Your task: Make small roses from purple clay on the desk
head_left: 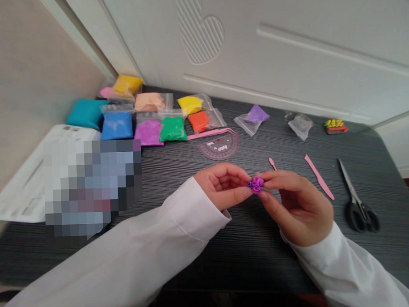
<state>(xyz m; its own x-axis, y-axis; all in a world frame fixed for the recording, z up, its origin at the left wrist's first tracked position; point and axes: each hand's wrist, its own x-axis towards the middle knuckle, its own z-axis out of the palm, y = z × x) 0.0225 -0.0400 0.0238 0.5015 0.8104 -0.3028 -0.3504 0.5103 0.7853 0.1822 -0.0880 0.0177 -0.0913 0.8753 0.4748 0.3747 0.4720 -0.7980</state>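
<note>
Between my two hands, just above the dark table, is a small purple clay flower cluster (257, 185) with curled, rose-like petals. A darker violet bit shows on its left side. My left hand (222, 185) pinches the cluster from the left between thumb and fingers. From the right, thumb and fingertips of my right hand (298, 204) close on it too. Behind the right fingers, a small pink tool (272, 162) lies partly hidden. A longer pink modelling knife (319, 177) rests to the right of that hand.
Black-handled scissors (357, 206) lie far right. Bags of coloured clay, among them a green one (173, 128) and a blue one (116, 125), line the back left. A clear protractor (221, 146) and a purple clay bag (257, 114) lie ahead. A white package (21, 182) sits left.
</note>
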